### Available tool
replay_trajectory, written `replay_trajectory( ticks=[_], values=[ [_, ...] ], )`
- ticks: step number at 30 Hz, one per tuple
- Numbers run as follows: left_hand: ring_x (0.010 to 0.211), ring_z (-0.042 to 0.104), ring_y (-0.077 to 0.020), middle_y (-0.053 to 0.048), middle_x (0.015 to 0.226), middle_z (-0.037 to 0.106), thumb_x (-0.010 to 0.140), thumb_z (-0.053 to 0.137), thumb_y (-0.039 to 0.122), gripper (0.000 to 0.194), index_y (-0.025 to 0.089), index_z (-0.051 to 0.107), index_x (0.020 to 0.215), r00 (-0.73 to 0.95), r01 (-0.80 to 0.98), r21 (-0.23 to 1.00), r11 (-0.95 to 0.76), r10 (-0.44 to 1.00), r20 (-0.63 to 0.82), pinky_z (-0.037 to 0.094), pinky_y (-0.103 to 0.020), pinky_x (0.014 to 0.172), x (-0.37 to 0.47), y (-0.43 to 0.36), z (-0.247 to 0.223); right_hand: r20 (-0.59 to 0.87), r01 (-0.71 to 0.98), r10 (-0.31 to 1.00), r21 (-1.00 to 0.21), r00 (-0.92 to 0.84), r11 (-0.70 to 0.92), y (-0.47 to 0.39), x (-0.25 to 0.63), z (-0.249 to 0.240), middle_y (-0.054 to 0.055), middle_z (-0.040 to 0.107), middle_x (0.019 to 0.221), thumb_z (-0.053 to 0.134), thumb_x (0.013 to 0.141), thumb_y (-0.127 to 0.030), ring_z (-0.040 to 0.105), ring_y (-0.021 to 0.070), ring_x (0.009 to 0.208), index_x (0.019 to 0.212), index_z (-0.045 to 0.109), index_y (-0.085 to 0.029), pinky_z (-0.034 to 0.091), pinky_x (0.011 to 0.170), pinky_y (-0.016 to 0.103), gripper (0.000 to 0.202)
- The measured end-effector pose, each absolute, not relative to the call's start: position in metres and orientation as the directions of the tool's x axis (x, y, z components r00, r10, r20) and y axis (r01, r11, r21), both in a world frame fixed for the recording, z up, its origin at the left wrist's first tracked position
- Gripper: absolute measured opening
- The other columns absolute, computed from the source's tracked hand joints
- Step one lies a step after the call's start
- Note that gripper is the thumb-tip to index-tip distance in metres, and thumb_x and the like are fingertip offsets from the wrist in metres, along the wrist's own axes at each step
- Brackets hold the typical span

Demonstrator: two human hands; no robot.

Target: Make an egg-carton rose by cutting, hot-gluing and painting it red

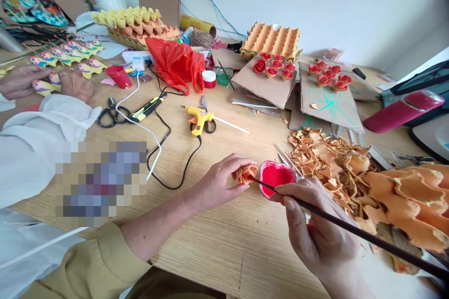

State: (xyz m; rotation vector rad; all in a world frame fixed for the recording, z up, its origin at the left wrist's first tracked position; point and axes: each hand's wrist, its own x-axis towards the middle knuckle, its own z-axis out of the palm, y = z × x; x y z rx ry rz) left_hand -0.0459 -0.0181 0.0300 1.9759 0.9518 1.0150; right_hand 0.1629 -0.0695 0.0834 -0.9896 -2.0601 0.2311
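Observation:
Between the thumb and fingers of my left hand (224, 180) is a small orange flower (247, 174) of egg-carton pulp. My right hand (315, 229) grips a long dark paintbrush (336, 217) whose tip touches the flower's centre, where some red shows. Just right of the flower, a small dish of red paint (277, 178) lies partly behind my right fingers. Red-painted flowers (259, 66) stand on a cardboard sheet (266, 85), and more red flowers (329, 74) are on a second sheet (331, 107) beside it.
A yellow glue gun (199, 119) with a black cord, scissors (111, 113) and a red bag (177, 63) lie beyond my hands. Orange carton scraps (315, 154) and a carton (410, 196) are at right. At left, another person's hands (75, 85) hold a painted piece.

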Motion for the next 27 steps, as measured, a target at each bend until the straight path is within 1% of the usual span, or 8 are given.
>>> replay_trajectory(
  ticks=[2, 5, 11, 15, 20, 23, 27],
  values=[
    [0.104, 0.063, -0.0185, -0.006, 0.114, 0.065, 0.083, 0.065, 0.008, 0.042, 0.02, 0.06, 0.124, 0.418, 0.285, 0.834, -0.473, 0.844, 0.336, 0.052, -0.031, 0.092, -0.046, -0.018, 0.03, 0.603, 0.564, 0.716, -0.475, -0.351, 0.676, -0.07, 0.163, 0.084, 0.001, 0.066, 0.079, 0.055, 0.095, -0.01, 0.061, 0.0149, 0.068, 0.105, 0.059, -0.02, 0.046, 0.072, 0.032, 0.015],
    [0.105, 0.063, -0.0186, -0.006, 0.116, 0.065, 0.084, 0.065, 0.009, 0.043, 0.021, 0.059, 0.125, 0.428, 0.279, 0.837, -0.471, 0.841, 0.33, 0.052, -0.031, 0.093, -0.046, -0.019, 0.03, 0.625, 0.558, 0.688, -0.443, -0.369, 0.701, -0.068, 0.16, 0.082, 0.002, 0.067, 0.081, 0.054, 0.095, -0.009, 0.061, 0.0162, 0.068, 0.108, 0.059, -0.02, 0.047, 0.071, 0.033, 0.018],
    [0.101, 0.063, -0.0187, -0.006, 0.112, 0.066, 0.082, 0.066, 0.01, 0.042, 0.02, 0.061, 0.123, 0.414, 0.304, 0.823, -0.479, 0.845, 0.339, 0.052, -0.031, 0.092, -0.046, -0.018, 0.029, 0.613, 0.556, 0.654, -0.384, -0.444, 0.737, -0.066, 0.16, 0.084, 0.004, 0.067, 0.081, 0.055, 0.093, -0.007, 0.061, 0.0176, 0.067, 0.108, 0.06, -0.019, 0.047, 0.073, 0.035, 0.019],
    [0.1, 0.063, -0.0185, -0.007, 0.114, 0.066, 0.082, 0.065, 0.01, 0.044, 0.02, 0.06, 0.124, 0.395, 0.32, 0.828, -0.461, 0.859, 0.326, 0.053, -0.03, 0.087, -0.046, -0.018, 0.03, 0.637, 0.535, 0.634, -0.383, -0.438, 0.753, -0.068, 0.162, 0.088, 0.004, 0.066, 0.08, 0.055, 0.09, -0.004, 0.06, 0.0174, 0.067, 0.109, 0.059, -0.018, 0.046, 0.07, 0.034, 0.024],
    [0.1, 0.063, -0.0185, -0.007, 0.115, 0.066, 0.081, 0.065, 0.01, 0.045, 0.019, 0.06, 0.126, 0.395, 0.323, 0.825, -0.464, 0.858, 0.328, 0.053, -0.029, 0.085, -0.046, -0.018, 0.03, 0.625, 0.518, 0.595, -0.332, -0.505, 0.788, -0.068, 0.159, 0.083, 0.005, 0.068, 0.083, 0.056, 0.091, -0.005, 0.061, 0.0181, 0.07, 0.115, 0.059, -0.019, 0.047, 0.073, 0.036, 0.028],
    [0.095, 0.062, -0.0172, -0.007, 0.113, 0.066, 0.082, 0.064, 0.01, 0.044, 0.019, 0.061, 0.125, 0.379, 0.34, 0.83, -0.442, 0.872, 0.31, 0.054, -0.028, 0.08, -0.046, -0.018, 0.029, 0.615, 0.534, 0.582, -0.29, -0.532, 0.794, -0.067, 0.162, 0.08, 0.006, 0.069, 0.083, 0.056, 0.09, -0.004, 0.061, 0.0178, 0.071, 0.112, 0.06, -0.018, 0.047, 0.072, 0.037, 0.026],
    [0.095, 0.061, -0.0169, -0.01, 0.116, 0.065, 0.081, 0.064, 0.008, 0.045, 0.016, 0.062, 0.125, 0.338, 0.377, 0.822, -0.426, 0.89, 0.306, 0.053, -0.027, 0.08, -0.048, -0.016, 0.03, 0.643, 0.543, 0.574, -0.279, -0.507, 0.792, -0.067, 0.173, 0.082, 0.008, 0.068, 0.082, 0.057, 0.087, -0.002, 0.061, 0.0175, 0.073, 0.107, 0.059, -0.013, 0.046, 0.071, 0.036, 0.023]
  ],
)
